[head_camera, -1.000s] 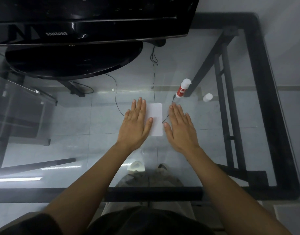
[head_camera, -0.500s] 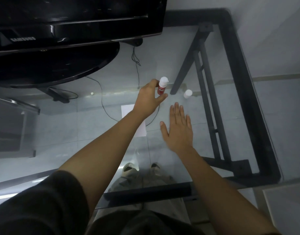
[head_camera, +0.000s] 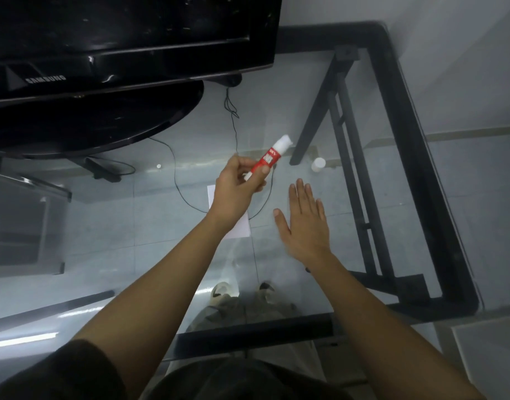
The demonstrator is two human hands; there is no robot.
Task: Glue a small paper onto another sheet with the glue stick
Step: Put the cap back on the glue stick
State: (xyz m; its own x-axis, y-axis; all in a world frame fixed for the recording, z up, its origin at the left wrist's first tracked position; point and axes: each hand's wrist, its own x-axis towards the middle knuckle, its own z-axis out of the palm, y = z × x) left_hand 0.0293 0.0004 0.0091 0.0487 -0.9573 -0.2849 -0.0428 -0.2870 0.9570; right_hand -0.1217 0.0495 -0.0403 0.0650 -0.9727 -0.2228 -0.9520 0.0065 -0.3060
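My left hand [head_camera: 238, 184] grips a red glue stick [head_camera: 269, 157] by its lower end, lifted off the glass and tilted with its white uncapped tip up and to the right. A white paper [head_camera: 242, 228] lies flat on the glass table [head_camera: 161, 220], mostly hidden under my left wrist and forearm. My right hand [head_camera: 304, 223] rests flat with fingers spread on the glass just right of the paper, holding nothing. The glue stick's white cap [head_camera: 318, 164] stands on the glass farther back to the right.
A black Samsung monitor [head_camera: 127, 47] on its oval base [head_camera: 89, 125] fills the back left. Thin black cables [head_camera: 176, 180] show near the paper. The black table frame [head_camera: 415, 157] bounds the right and near sides. My shoes [head_camera: 222, 293] show through the glass.
My left hand left the paper, reached back to the standing glue stick, gripped it and lifted it toward me, tilted. My right hand stayed flat on the glass.
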